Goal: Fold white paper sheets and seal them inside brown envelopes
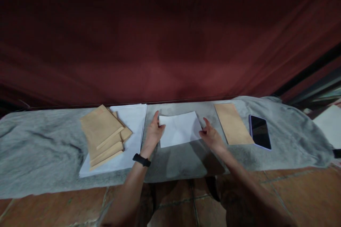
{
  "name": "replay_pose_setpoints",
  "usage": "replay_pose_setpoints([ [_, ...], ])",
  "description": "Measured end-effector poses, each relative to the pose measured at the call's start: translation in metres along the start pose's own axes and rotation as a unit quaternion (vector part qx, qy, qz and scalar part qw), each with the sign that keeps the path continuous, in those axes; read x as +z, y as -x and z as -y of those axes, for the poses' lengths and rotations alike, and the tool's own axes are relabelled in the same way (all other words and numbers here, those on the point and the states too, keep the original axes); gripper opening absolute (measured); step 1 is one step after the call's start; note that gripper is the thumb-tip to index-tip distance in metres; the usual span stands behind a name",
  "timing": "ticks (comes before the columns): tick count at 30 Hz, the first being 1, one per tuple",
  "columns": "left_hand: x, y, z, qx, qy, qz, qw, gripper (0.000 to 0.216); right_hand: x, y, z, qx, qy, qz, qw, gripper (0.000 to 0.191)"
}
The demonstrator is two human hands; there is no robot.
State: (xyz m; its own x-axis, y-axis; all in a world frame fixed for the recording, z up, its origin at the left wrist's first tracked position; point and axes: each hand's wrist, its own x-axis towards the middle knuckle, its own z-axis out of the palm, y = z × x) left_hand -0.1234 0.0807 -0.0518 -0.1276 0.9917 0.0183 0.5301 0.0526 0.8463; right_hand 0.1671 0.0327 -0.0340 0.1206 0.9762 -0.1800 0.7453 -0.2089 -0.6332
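A folded white sheet of paper point(179, 128) lies on the grey cloth point(48, 149) in front of me. My left hand point(153, 132) grips the sheet's left edge, thumb on top and forefinger pointing up along the side; a black band sits on that wrist. My right hand point(211, 135) pinches the sheet's right edge, forefinger stretched toward the upper corner. Both hands hold the same sheet flat against the cloth.
A stack of brown envelopes point(102, 134) rests on white sheets point(130, 127) to the left. A single brown envelope point(233, 123) and a dark phone point(259, 132) lie to the right. A red curtain point(170, 42) hangs behind; tiled floor point(293, 191) shows below.
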Motion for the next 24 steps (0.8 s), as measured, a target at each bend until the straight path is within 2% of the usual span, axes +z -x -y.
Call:
replay_pose_setpoints([
  [2, 0.002, 0.002, -0.005, 0.008, -0.042, -0.005, 0.999, 0.082, -0.003, 0.004, 0.002, -0.012, 0.103, 0.005, 0.995, 0.071],
  [5, 0.006, 0.006, -0.010, 0.032, -0.095, -0.025, 0.995, 0.075, -0.006, 0.008, 0.005, -0.024, 0.169, 0.033, 0.985, 0.063],
  [12, 0.008, 0.017, -0.021, 0.081, -0.157, -0.031, 0.984, 0.062, -0.001, 0.009, -0.001, -0.061, 0.162, 0.007, 0.985, 0.051],
  [15, 0.011, 0.025, -0.028, 0.104, -0.219, -0.051, 0.969, 0.055, 0.000, 0.006, -0.006, -0.087, 0.154, -0.005, 0.984, 0.048],
  [18, 0.026, 0.037, -0.034, 0.140, -0.268, -0.056, 0.952, 0.051, 0.004, 0.004, -0.005, -0.122, 0.138, -0.046, 0.982, 0.042],
  [20, 0.043, 0.050, -0.035, 0.167, -0.268, -0.019, 0.949, 0.050, 0.012, 0.004, 0.002, -0.158, 0.096, -0.067, 0.981, 0.045],
  [22, 0.061, 0.065, -0.034, 0.183, -0.266, 0.012, 0.946, 0.054, 0.025, 0.008, 0.012, -0.212, 0.038, -0.063, 0.975, 0.052],
  [24, 0.075, 0.080, -0.030, 0.202, -0.272, 0.023, 0.941, 0.057, 0.041, 0.015, 0.022, -0.263, 0.003, -0.032, 0.964, 0.056],
])
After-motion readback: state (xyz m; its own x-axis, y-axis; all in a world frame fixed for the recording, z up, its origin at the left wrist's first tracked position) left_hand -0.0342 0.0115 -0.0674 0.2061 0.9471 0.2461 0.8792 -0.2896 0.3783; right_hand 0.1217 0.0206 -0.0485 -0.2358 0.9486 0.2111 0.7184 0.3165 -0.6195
